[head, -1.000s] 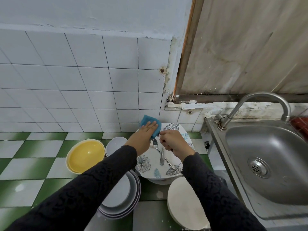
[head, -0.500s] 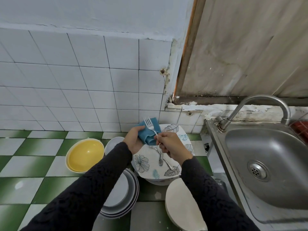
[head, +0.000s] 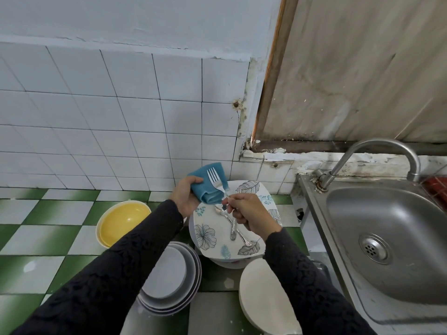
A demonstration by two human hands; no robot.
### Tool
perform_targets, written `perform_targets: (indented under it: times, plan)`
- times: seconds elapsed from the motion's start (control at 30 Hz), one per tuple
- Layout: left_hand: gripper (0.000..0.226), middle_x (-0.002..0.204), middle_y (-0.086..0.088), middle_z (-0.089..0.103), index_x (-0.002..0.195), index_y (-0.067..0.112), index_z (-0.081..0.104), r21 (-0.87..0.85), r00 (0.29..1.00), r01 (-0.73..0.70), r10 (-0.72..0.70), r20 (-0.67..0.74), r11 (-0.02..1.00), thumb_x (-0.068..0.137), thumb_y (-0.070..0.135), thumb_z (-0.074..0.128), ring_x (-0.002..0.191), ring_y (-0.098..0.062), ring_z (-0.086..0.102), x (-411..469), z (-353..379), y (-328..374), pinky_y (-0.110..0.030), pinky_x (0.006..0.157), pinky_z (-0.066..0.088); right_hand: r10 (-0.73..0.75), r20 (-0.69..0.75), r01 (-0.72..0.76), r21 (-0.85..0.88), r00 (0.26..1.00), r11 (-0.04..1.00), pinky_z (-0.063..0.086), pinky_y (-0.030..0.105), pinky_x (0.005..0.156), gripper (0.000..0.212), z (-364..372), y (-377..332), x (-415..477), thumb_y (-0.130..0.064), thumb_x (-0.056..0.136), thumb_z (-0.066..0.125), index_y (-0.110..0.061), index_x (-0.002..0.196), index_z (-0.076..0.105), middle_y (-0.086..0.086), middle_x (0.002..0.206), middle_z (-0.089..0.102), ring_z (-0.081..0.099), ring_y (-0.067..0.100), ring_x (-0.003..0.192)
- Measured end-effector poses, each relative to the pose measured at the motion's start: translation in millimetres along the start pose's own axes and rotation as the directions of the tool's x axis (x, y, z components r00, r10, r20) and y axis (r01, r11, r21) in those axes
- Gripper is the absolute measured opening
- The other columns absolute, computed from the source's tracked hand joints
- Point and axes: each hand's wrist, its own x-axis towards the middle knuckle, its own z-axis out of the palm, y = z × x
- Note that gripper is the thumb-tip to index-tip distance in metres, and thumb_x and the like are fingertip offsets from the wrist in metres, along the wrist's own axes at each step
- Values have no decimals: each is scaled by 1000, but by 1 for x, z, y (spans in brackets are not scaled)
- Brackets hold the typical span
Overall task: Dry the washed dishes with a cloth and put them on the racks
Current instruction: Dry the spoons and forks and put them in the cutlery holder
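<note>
My left hand [head: 185, 198] grips a folded blue cloth [head: 207, 187] above the back of the counter. My right hand [head: 246, 212] pinches the handle of a metal fork [head: 215, 181], whose tines point up and lie against the cloth. Below my hands a white plate with a leaf and flower print [head: 210, 234] sits on other dishes and carries a couple of spoons [head: 231, 226]. A stack of grey plates [head: 169, 281] lies at the front, partly under my left sleeve. No rack shows in view.
A yellow bowl [head: 123, 222] stands on the green and white checked counter [head: 48, 238]. A cream plate [head: 263, 293] lies near the front edge. To the right are a steel sink [head: 387, 238] and its curved tap [head: 377, 151]. Tiled wall behind.
The fork has come up off the printed plate in my right hand, tines upward. My left hand has turned palm-up with the cloth now bunched behind the tines.
</note>
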Motion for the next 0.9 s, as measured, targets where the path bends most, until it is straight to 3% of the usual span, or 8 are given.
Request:
perform_targets:
  times: [0.2, 0.37, 0.53, 0.6, 0.77, 0.9]
  plan:
    - [39, 111, -20, 63, 128, -1, 50, -23, 998, -11, 12, 63, 1000, 90, 2, 44, 91, -30, 64, -7, 3, -5, -37, 69, 60, -17, 3, 17, 59, 1000, 998, 26, 17, 38, 23, 5, 3, 4, -1, 102, 49, 1, 87, 67, 5, 63, 60, 38, 7, 43]
    - [29, 115, -20, 63, 122, 3, 53, -5, 990, -35, 35, 136, 999, 96, 6, 43, 104, -33, 60, -11, 13, -16, -44, 88, 54, -56, -52, 64, 169, 997, 984, 49, 22, 49, 9, 12, 0, 9, -6, 99, 61, -1, 93, 56, 15, 74, 62, 58, 13, 52]
    - [20, 104, -16, 67, 115, 3, 58, 106, 977, -110, 88, 195, 988, 99, 10, 48, 89, -24, 66, -14, 19, -21, -36, 73, 58, -74, -94, 99, 296, 993, 950, 60, 33, 60, 46, 14, -11, 14, -12, 90, 74, 9, 122, 48, 27, 117, 65, 75, 30, 85]
    - [20, 103, -13, 67, 117, 4, 59, 149, 970, -155, 122, 209, 977, 99, 12, 53, 92, -23, 65, -13, 19, -20, -36, 73, 58, -54, -91, 77, 273, 994, 959, 61, 36, 63, 54, 15, -13, 15, -15, 88, 77, 11, 125, 48, 29, 121, 64, 74, 35, 93]
    - [33, 107, -19, 65, 124, -1, 56, 159, 980, -148, 123, 156, 976, 95, 14, 60, 95, -29, 64, -9, 12, -20, -41, 75, 59, 24, -39, -13, 264, 999, 964, 64, 41, 68, 56, 18, -10, 12, -12, 87, 78, 11, 126, 45, 32, 122, 62, 71, 35, 93]
    - [23, 108, -17, 68, 113, 6, 62, 154, 988, -150, 141, 64, 977, 92, 14, 65, 99, -32, 65, -4, 4, -24, -52, 90, 54, 12, -46, -14, -42, 999, 999, 52, 33, 75, 31, 10, -17, 10, -22, 89, 75, -12, 101, 49, 7, 99, 61, 60, 22, 92]
